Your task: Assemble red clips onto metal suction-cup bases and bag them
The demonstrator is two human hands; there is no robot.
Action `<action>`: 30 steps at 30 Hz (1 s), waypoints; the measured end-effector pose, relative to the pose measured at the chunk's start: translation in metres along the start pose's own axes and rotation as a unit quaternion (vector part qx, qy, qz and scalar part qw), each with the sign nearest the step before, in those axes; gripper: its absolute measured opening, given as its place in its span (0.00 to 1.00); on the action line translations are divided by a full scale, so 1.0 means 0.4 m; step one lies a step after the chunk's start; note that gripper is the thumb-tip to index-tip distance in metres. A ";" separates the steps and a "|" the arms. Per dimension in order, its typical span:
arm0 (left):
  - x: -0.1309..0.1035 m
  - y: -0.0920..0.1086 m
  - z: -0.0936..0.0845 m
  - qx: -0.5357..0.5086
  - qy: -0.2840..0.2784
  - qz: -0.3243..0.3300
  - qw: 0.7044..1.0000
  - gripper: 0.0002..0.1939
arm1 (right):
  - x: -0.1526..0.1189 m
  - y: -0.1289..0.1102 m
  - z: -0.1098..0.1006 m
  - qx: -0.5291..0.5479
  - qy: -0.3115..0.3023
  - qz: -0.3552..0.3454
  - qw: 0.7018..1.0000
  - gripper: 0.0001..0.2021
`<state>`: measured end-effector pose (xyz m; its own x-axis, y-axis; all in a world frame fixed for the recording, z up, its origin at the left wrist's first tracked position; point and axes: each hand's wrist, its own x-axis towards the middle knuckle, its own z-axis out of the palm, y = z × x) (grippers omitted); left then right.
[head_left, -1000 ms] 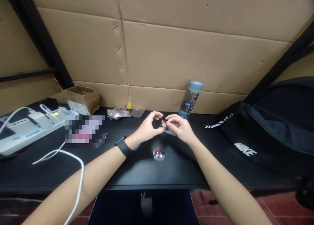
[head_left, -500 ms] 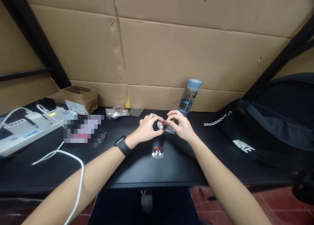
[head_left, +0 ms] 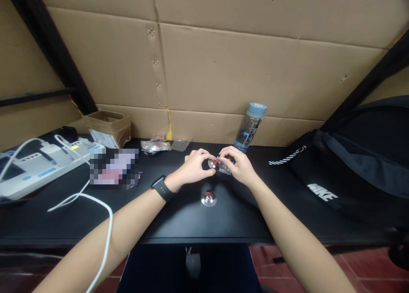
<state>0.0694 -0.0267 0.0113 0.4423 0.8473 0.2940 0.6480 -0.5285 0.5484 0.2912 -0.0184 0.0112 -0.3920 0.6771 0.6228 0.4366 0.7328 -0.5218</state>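
Between thumb and forefinger, my left hand (head_left: 194, 167) grips the edge of a small shiny metal cymbal (head_left: 212, 165), held tilted above the table. The fingers of my right hand (head_left: 239, 164) are closed on a red strip (head_left: 217, 160) at the middle of that cymbal. A second metal cymbal (head_left: 208, 199), with red at its centre, lies on the black table (head_left: 179, 216) nearer to me. Crinkled clear plastic (head_left: 225, 170) shows just below my right fingertips; whether they touch it I cannot tell.
Behind my right hand stands a water bottle (head_left: 248, 129) with a blue lid. A black backpack (head_left: 361, 156) fills the right side. At left are a white power strip (head_left: 35, 178), a cable (head_left: 107, 237) and a cardboard box (head_left: 110, 127). Plastic packaging (head_left: 155, 146) lies at the back.
The whole view has shifted slightly, so things appear a little further right. Both hands stay on the same cymbal and its red strip; the held cymbal looks slightly more tilted.
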 end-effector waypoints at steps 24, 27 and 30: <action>-0.070 0.018 -0.028 0.066 -0.194 0.198 0.959 0.02 | 0.007 0.008 -0.033 -0.030 0.004 0.007 1.000 0.04; -0.071 0.024 -0.029 0.076 -0.193 0.206 0.956 0.04 | 0.008 0.007 -0.032 -0.033 0.000 0.002 0.999 0.05; -0.067 0.021 -0.038 0.097 -0.164 0.186 0.964 0.07 | 0.008 -0.004 -0.032 -0.031 0.008 -0.001 0.999 0.05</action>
<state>0.0536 -0.0533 0.0200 0.8182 0.5520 0.1610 0.4962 -0.8193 0.2875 0.2997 -0.0182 0.0213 -0.3797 0.6738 0.6339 0.4854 0.7284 -0.4835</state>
